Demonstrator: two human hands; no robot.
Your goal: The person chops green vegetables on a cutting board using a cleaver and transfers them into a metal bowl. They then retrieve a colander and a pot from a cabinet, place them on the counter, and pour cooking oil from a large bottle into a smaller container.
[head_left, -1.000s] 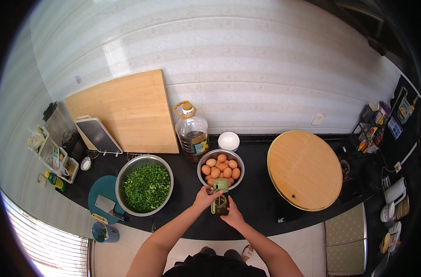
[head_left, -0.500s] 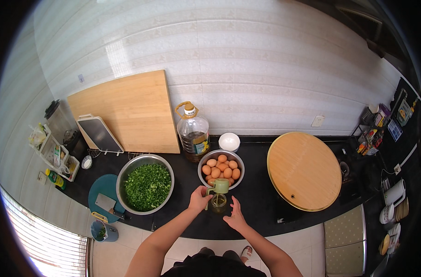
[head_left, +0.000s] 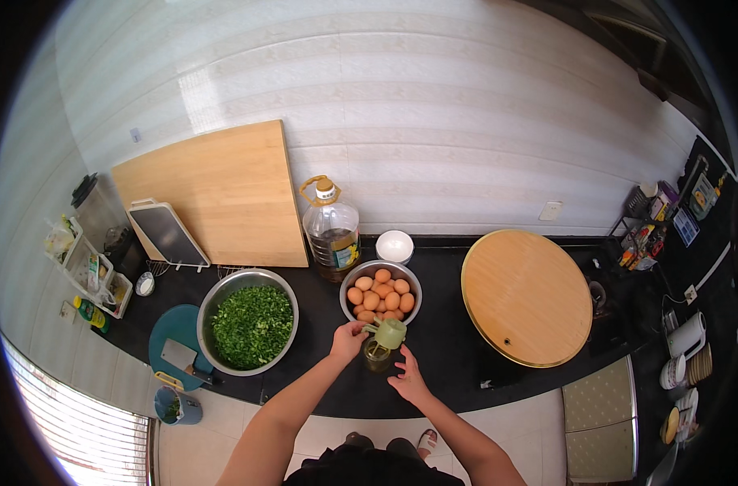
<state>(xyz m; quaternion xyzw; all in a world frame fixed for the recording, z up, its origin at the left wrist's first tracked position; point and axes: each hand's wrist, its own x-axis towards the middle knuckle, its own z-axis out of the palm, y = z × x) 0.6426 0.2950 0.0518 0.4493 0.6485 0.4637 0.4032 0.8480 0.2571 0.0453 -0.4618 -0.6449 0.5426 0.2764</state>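
My left hand (head_left: 349, 341) pinches the handle of a pale green plastic lid (head_left: 391, 333), which is tilted over a small glass jar (head_left: 377, 360). Yellowish liquid shows in the jar, which stands near the counter's front edge. To the right of the jar is my right hand (head_left: 409, 379), fingers apart, its fingertips close to the lid and the glass; whether they touch cannot be made out. Just behind the lid sits a metal bowl (head_left: 417, 310) heaped with brown eggs (head_left: 382, 290).
A steel basin (head_left: 293, 332) of chopped greens (head_left: 251, 326) stands left, beside a cleaver (head_left: 178, 355) on a teal board (head_left: 165, 328). Behind are an oil jug (head_left: 333, 235) and white bowl (head_left: 395, 246). A round wooden board (head_left: 527, 296) lies right. A bin (head_left: 178, 407) stands below left.
The green lid has tipped and moved slightly down and right relative to the jar. My right hand has come closer to the jar and lid. The whole view has shifted slightly.
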